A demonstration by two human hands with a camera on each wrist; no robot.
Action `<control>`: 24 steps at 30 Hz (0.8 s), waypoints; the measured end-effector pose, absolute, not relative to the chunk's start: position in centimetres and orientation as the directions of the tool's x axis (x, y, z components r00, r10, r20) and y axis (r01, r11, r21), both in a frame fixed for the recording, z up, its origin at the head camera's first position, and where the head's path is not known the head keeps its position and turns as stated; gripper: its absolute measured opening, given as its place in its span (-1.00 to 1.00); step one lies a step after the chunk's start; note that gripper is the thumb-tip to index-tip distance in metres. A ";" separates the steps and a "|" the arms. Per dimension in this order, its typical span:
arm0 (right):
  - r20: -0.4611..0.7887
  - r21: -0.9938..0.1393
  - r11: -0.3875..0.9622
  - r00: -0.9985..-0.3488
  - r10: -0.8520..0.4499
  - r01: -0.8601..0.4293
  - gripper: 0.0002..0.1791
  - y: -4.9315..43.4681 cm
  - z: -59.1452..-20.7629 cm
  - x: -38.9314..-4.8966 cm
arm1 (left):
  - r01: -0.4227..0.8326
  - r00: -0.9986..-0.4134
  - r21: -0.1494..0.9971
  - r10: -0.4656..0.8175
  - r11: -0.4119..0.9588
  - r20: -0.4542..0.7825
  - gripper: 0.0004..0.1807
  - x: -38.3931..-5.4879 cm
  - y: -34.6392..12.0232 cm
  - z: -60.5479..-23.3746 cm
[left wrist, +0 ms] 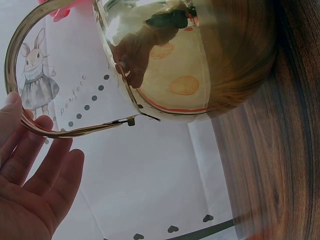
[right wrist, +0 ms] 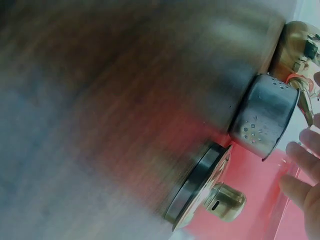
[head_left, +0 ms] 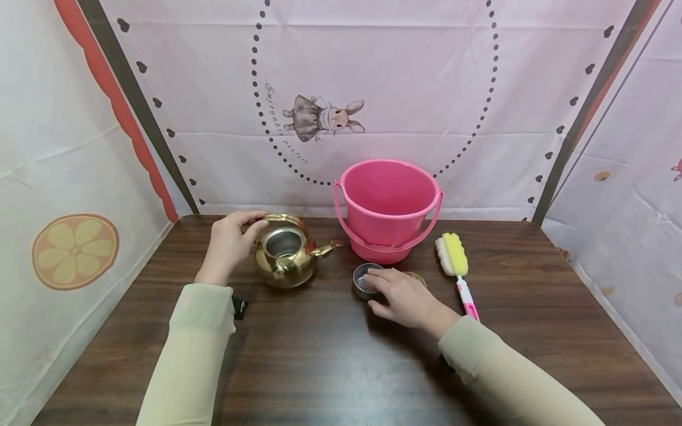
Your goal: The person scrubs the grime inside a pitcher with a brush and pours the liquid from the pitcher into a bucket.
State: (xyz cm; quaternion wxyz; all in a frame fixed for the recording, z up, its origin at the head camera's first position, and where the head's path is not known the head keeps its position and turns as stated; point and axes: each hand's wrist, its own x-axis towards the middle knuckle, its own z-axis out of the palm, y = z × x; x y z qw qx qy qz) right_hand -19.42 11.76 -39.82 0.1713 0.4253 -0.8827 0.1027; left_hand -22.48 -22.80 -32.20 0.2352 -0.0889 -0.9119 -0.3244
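A gold teapot without its lid stands on the table, its spout pointing right. My left hand pinches the arched handle between thumb and fingers. Over a small perforated metal strainer hovers my right hand, palm down with relaxed fingers. In the right wrist view, those fingertips are close to the strainer's rim, with a gap showing. Beside the strainer lies the gold lid, knob up, mostly hidden behind my right hand in the head view.
A pink bucket with its handle lowered stands behind the strainer, near the table's back edge. To its right lies a cleaning brush with a yellow and white sponge head. A printed cloth hangs behind the brown table.
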 end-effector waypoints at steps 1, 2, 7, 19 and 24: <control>0.386 -0.041 0.629 -0.593 -0.707 -0.776 -0.44 11.9 -39.8 -19.4 | 0.318 -0.871 0.547 0.011 0.774 0.491 -0.67 -22.5 -22.8 -32.2; 0.380 -0.045 0.643 -0.608 -0.697 -0.765 -0.41 12.0 -39.9 -19.3 | 0.320 -0.869 0.544 0.012 0.775 0.494 -0.67 -22.4 -22.8 -32.2; 0.357 -0.086 0.684 -0.663 -0.658 -0.725 -0.32 12.5 -39.6 -19.1 | 0.328 -0.862 0.534 0.016 0.779 0.506 -0.68 -22.4 -22.7 -32.1; 0.300 -0.130 0.754 -0.751 -0.589 -0.643 -0.21 13.9 -39.8 -19.0 | 0.319 -0.870 0.535 0.019 0.782 0.492 -0.66 -22.4 -22.8 -32.1; 0.288 -0.157 0.771 -0.776 -0.561 -0.617 -0.19 14.5 -39.8 -19.0 | 0.319 -0.871 0.534 0.020 0.783 0.491 -0.66 -22.4 -22.8 -32.1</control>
